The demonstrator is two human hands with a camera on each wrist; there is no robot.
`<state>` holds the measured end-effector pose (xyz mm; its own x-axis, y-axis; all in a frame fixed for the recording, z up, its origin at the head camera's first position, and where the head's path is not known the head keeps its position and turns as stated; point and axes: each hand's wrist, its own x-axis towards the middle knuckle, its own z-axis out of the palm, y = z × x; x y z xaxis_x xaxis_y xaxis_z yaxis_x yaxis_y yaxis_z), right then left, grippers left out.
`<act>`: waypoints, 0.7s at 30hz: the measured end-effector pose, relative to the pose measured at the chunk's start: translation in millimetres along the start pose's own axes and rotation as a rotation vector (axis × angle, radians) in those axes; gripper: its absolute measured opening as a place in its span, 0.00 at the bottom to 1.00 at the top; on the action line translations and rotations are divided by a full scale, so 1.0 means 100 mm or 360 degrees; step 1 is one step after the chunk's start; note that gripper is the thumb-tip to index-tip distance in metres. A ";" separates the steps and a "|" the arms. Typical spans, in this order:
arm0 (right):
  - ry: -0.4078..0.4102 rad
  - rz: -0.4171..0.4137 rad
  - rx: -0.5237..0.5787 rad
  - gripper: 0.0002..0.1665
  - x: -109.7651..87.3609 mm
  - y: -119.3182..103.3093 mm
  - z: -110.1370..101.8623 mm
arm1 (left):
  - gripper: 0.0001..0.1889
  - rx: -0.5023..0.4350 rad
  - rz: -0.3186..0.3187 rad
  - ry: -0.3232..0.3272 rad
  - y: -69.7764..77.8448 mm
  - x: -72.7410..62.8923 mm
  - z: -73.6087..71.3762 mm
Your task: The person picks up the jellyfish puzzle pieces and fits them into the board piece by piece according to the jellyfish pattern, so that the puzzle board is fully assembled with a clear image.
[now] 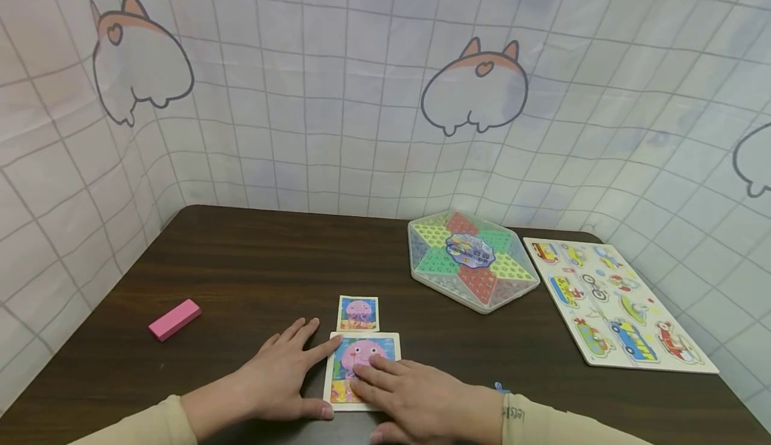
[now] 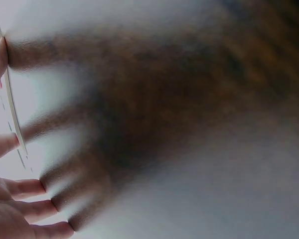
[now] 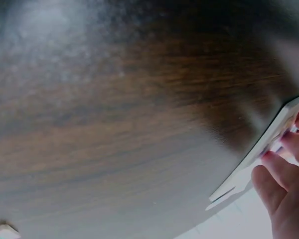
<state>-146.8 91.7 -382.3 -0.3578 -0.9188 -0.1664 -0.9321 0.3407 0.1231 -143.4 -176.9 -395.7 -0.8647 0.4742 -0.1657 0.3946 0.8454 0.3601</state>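
Observation:
A square jigsaw puzzle with a pink jellyfish picture and a white border lies on the dark table in front of me. Touching or nearly touching its far edge is a small card with a matching jellyfish. My left hand spreads its fingers on the table, thumb and index fingertip right at the puzzle's left edge. With straight fingers my right hand rests on the puzzle's face, covering its lower right part. The right wrist view shows those fingertips on the picture beside the puzzle's pale edge.
A pink block lies at the left. Toward the back right sits a hexagonal Chinese checkers box, beside a vehicle peg-puzzle board. A small blue piece peeks out behind the right wrist. A gridded curtain encloses the table.

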 end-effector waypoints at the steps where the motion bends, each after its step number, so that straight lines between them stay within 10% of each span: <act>1: -0.0008 0.0005 -0.0014 0.40 0.00 0.00 0.00 | 0.53 -0.0001 0.0000 0.0000 0.00 0.00 0.00; 13: -0.0124 0.0022 0.0288 0.38 -0.02 0.05 -0.07 | 0.52 -0.0002 0.0002 -0.0012 -0.01 0.01 0.01; 21: -0.0029 -0.0057 0.0163 0.33 -0.06 0.07 -0.05 | 0.52 0.0000 -0.0012 -0.0032 0.01 0.02 0.00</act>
<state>-150.9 98.3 -375.6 -0.3241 -0.9274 -0.1866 -0.9449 0.3269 0.0163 -145.1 -175.3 -396.2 -0.8613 0.4725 -0.1867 0.3880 0.8490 0.3587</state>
